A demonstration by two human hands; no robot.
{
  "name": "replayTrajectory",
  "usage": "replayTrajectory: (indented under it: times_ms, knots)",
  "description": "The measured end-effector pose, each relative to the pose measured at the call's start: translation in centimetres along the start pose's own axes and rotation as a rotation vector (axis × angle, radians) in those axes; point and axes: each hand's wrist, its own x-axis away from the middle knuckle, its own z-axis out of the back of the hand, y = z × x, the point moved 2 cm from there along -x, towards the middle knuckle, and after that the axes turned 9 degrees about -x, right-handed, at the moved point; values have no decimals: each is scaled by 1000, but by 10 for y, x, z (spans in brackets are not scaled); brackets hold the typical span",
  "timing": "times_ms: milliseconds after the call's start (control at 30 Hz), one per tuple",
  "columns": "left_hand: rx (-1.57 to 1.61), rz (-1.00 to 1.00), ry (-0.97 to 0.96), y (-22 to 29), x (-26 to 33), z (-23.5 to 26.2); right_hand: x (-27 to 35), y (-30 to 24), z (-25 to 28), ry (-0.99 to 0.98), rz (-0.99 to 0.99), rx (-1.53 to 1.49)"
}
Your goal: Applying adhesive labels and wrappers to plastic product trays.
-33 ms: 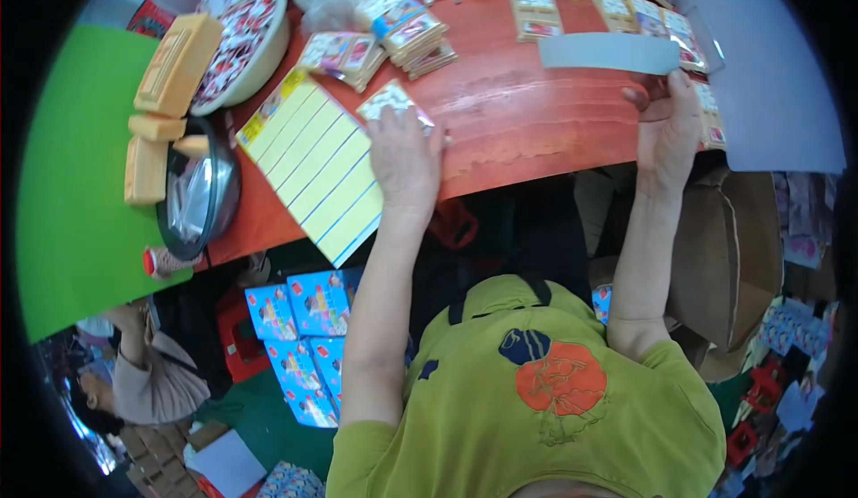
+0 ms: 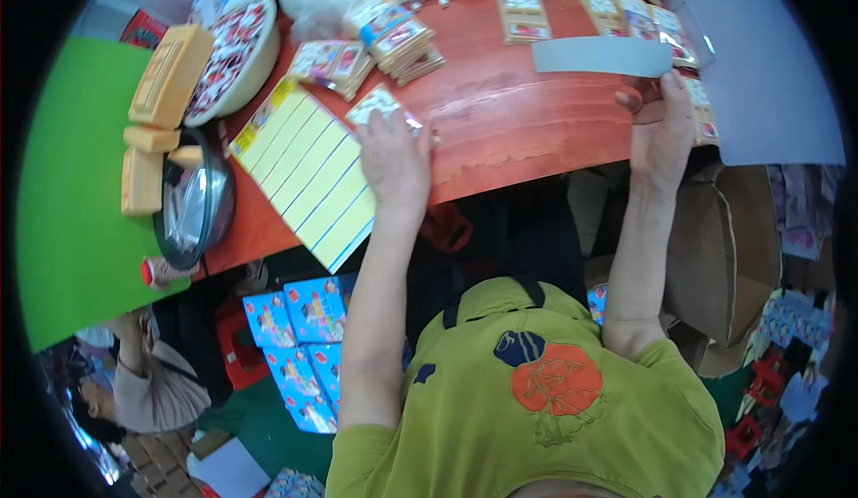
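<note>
On the red table [image 2: 500, 114], my left hand [image 2: 396, 163] has its fingers over the near edge of a small flat packet [image 2: 377, 101] with white pieces inside. The thumb lies at the packet's right side. My right hand [image 2: 661, 141] pinches the right end of a pale blank strip [image 2: 601, 55] between thumb and fingers, and the strip extends leftward above the table. Beside my left hand lies a yellow sheet [image 2: 308, 176] with blue lines, hanging past the table edge. Stacked packets [image 2: 389, 38] and another small stack [image 2: 331, 62] sit just beyond it.
More packets [image 2: 525, 16] lie at the far right. At the left stand a cream basin [image 2: 261, 74] of red-and-white wrapped pieces, orange blocks [image 2: 170, 74] and a black bowl [image 2: 213, 217]. Below are blue boxes [image 2: 313, 306], a cardboard box [image 2: 697, 266] and another person [image 2: 170, 386] at lower left.
The whole view has shifted slightly, with the table's things a little further left. Both hands keep their places on the packet and the strip.
</note>
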Motion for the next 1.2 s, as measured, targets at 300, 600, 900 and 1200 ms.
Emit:
replayTrajectory:
  times_ms: [300,600,900,1200]
  knots:
    - [1258,76,-47,120,-4,59,35,-24,-24,-92,507,854]
    - [1425,584,-12,96,-20,45,8,47,-39,-544,547,1020]
    - [1413,726,71,33,13,81,-121,177,8,-139,123,1682]
    - [1603,725,40,31,24,84,-13,139,1,-347,174,1809]
